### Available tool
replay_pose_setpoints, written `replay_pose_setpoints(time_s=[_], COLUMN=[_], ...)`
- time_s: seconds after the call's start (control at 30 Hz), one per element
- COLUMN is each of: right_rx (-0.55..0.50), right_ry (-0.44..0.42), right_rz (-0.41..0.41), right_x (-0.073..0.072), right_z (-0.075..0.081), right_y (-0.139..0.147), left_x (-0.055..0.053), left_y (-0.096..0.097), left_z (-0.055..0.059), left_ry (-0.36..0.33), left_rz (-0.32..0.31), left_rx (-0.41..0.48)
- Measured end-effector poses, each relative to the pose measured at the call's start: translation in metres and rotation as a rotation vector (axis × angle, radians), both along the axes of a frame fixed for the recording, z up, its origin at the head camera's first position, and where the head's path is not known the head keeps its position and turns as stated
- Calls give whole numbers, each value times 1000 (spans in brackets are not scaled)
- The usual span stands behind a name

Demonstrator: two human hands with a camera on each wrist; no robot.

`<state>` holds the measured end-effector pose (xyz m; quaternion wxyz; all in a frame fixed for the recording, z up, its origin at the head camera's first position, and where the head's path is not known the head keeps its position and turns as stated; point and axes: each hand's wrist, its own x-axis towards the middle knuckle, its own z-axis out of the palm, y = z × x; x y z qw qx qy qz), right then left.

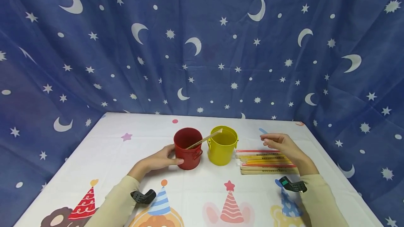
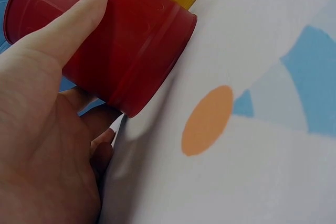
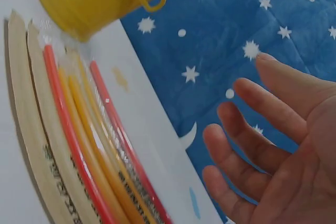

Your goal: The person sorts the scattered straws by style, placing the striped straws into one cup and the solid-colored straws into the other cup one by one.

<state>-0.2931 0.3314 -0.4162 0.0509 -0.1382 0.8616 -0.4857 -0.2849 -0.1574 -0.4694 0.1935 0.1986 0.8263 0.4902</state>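
My left hand grips a small red metal bucket, thumb across its front and fingers around the far side. In the left wrist view the thumb lies flat along the red wall. One slim paper-wrapped stick with printing leans out of the red bucket, its upper end overlapping the yellow bucket in the head view. On the right, my right hand hovers with loosely bent fingers and nothing in them. Below it lie red and yellow straws in clear wrappers, beside paper-wrapped sticks with printing.
A white tablecloth printed with party hats and cartoon animals covers the table. Behind it hangs a blue curtain with moons and stars. The yellow bucket has a small side handle.
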Motion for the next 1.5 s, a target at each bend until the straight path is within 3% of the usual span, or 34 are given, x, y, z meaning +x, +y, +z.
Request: replay_pose_setpoints(time_s=[0.47, 0.83, 1.23, 1.5], right_rx=[105, 161, 235, 255], right_ry=[-91, -84, -41, -15], right_rz=[51, 14, -1, 4], right_x=[-4, -5, -9, -12], right_z=[-21, -30, -40, -41], right_y=[8, 11, 9, 7], left_x=[5, 3, 0, -2], left_y=[1, 0, 0, -1], left_z=[-2, -4, -1, -4], left_ry=[13, 30, 22, 16], left_rz=[-9, -34, -3, -14], left_rx=[13, 28, -8, 13])
